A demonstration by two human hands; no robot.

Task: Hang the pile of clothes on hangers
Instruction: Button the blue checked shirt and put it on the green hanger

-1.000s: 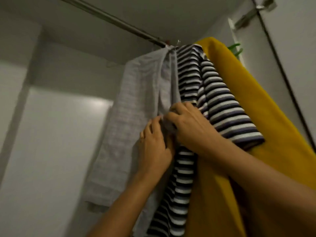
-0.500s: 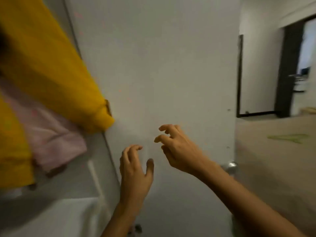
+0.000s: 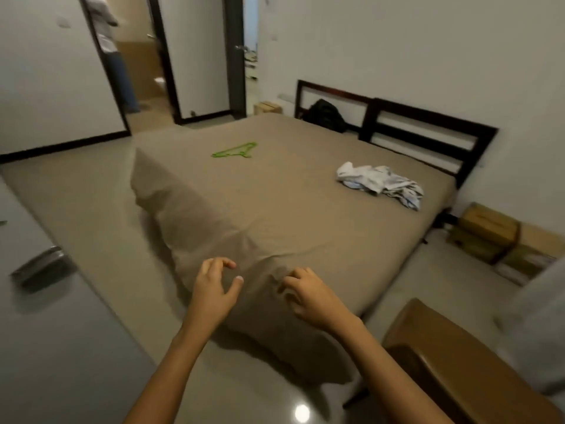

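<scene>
1. Head view: both forearms reach forward from the bottom of the frame, bare, palms down, wrists roughly level.
2. Left hand (image 3: 214, 289) hovers over the near corner of the bed (image 3: 275, 215). Its fingers (image 3: 224, 264) are loosely curled and hold nothing, with the thumb spread apart from them.
3. Right hand (image 3: 312, 296) is just beside the left, over the same near corner. Its fingers (image 3: 290, 275) are bent down claw-like, slightly apart, gripping nothing. Cannot tell if the fingertips touch the sheet.
4. The two hands are near each other but not touching.
5. Pile of clothes (image 3: 379, 183): a crumpled white and light-blue heap lying on the bed close to the headboard edge, toward its right end. It is well apart from both hands.
6. Green hanger (image 3: 235, 150) lies flat on the bed near the far left edge, well apart from the pile and from the hands.
7. The bed is covered in a tan sheet that drapes down over the near corner to the floor.
8. Dark slatted headboard (image 3: 428, 130) runs along the far right edge against the white wall.
9. Black bag (image 3: 325, 114) sits at the far end of the headboard.
10. Cardboard boxes (image 3: 486, 231) are on the floor past the right corner of the bed.
11. A brown box (image 3: 458, 362) is on the floor at lower right.
12. A blurred metal handle (image 3: 39, 267) shows at the left edge of the frame.
</scene>
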